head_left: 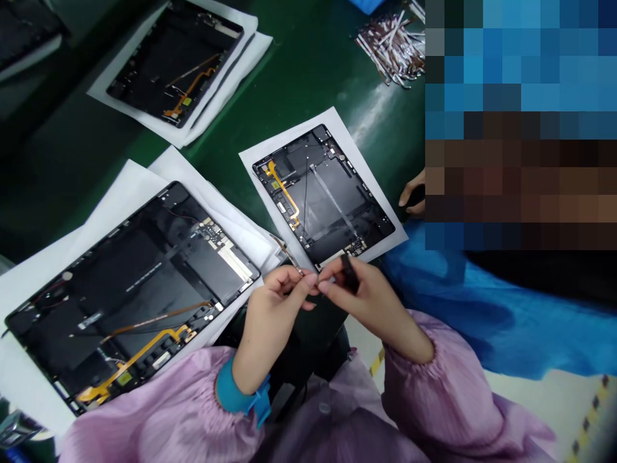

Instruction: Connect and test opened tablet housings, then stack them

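Observation:
My left hand [284, 299] is closed in a pinch on a thin brown flex cable [288, 254], which sticks up from its fingertips. My right hand [354, 289] is closed too, its thumb and fingertips meeting the left ones at the cable's lower end. A slim black tool [349, 273] lies in the right fingers; its tip is hidden. Just beyond both hands is an open tablet back housing [337, 193] on white paper. To the left, a larger-looking black housing [130, 283] carries an orange flex cable [144, 354] and a brown strip cable [159, 319].
Another housing [178, 58] rests on stacked white sheets farther back on the green table [308, 71]. A heap of brown and silver strips [393, 48] lies at the back right. A co-worker's hand [413, 193] and blue clothing [448, 308] are at the right.

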